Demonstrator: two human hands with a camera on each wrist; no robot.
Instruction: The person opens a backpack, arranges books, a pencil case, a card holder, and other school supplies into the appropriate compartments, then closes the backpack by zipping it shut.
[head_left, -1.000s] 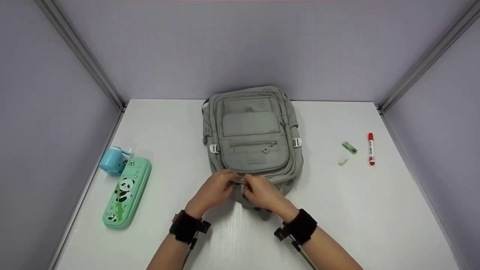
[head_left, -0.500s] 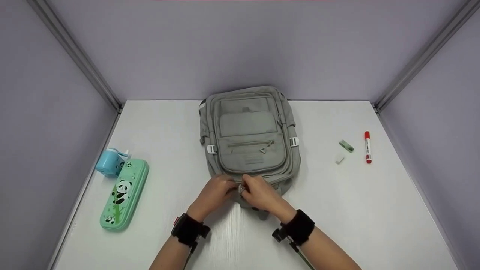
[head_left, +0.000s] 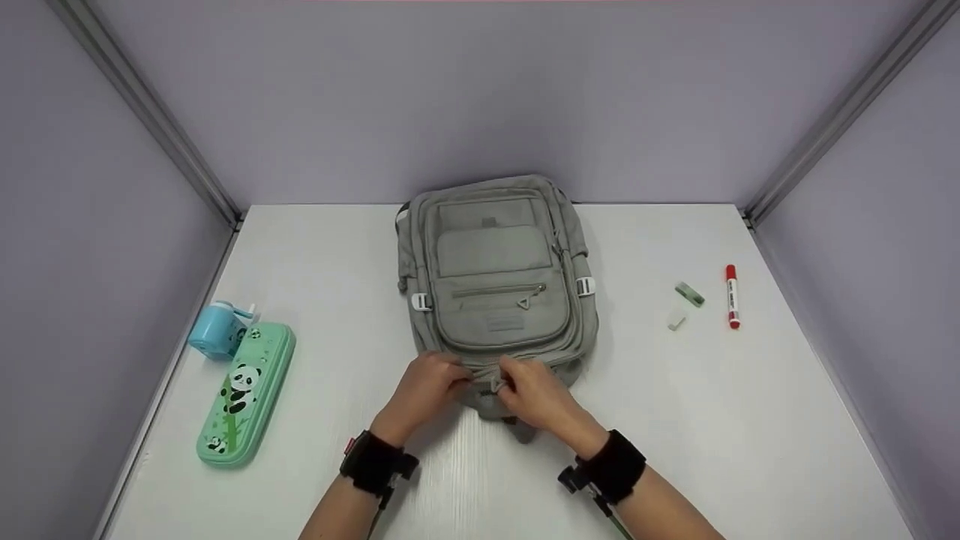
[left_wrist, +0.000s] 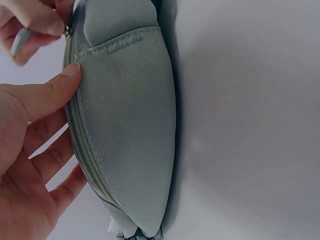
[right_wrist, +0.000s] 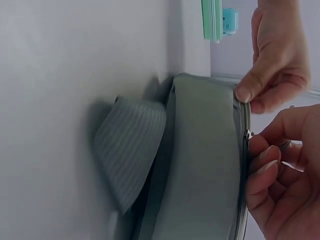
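Observation:
A grey-green backpack point(head_left: 495, 255) lies on its back on the table, its front pockets facing up. At its near end, my left hand point(head_left: 429, 386) pinches the zippered edge; in the left wrist view the thumb point(left_wrist: 65, 82) presses the fabric beside the zipper point(left_wrist: 82, 145), with the other fingers behind it. My right hand point(head_left: 538, 394) is just to the right, thumb and fingers pinching the zipper pull. In the right wrist view the metal zipper slider point(right_wrist: 249, 134) sits at the right hand's fingertips, close to the left hand's thumb.
On the left, a green panda pencil case point(head_left: 247, 397) lies against a blue crank pencil sharpener point(head_left: 216, 330). To the right are a small green block point(head_left: 689, 294), a small whitish piece point(head_left: 676, 320) and a red-capped marker point(head_left: 732, 297). Grey panels point(head_left: 480, 97) enclose the table point(head_left: 330, 262).
My right hand has moved a little to the right along the zipper with the pull, away from the left hand. The left hand stays at the edge. The head view has shifted slightly.

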